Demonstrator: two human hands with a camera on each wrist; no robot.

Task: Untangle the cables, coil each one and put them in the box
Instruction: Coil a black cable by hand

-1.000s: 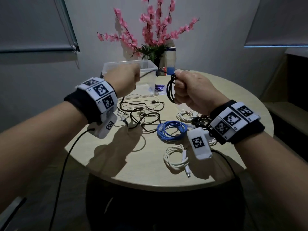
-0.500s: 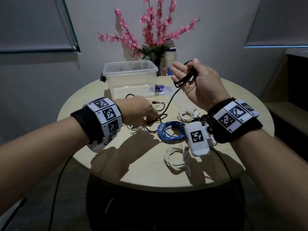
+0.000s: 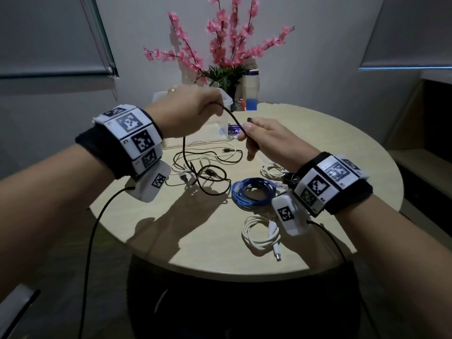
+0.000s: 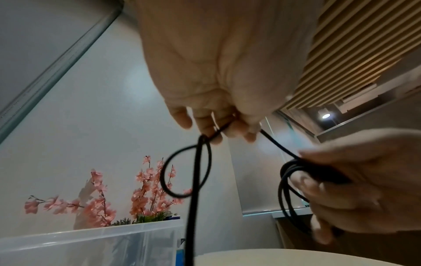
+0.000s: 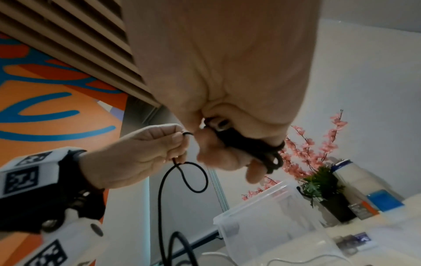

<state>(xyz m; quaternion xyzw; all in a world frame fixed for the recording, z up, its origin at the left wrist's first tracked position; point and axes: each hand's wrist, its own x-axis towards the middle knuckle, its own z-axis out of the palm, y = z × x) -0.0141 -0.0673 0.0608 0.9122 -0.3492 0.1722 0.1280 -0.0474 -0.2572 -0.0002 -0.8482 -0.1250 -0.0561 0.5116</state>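
Observation:
A black cable [image 3: 231,118] runs between both raised hands above the round table [image 3: 200,236]. My left hand [image 3: 195,111] pinches the cable [image 4: 273,142] in its curled fingers, and a small loop [image 4: 182,172] hangs below them. My right hand [image 3: 264,140] grips several coiled turns of the same black cable [image 5: 266,153]. The rest of it drops to a loose black tangle [image 3: 208,177] mixed with a thin white cable [image 3: 208,145]. The clear plastic box [image 3: 225,99] stands behind my left hand.
A coiled blue cable [image 3: 254,192] and two coiled white cables [image 3: 261,233] [image 3: 271,168] lie on the table under my right wrist. A vase of pink flowers [image 3: 220,52] and a white bottle [image 3: 252,90] stand at the far edge.
My left hand rose from the tangle on the table to box height, drawing a length of black cable up. My right hand came down and toward the left hand, still holding the coil.

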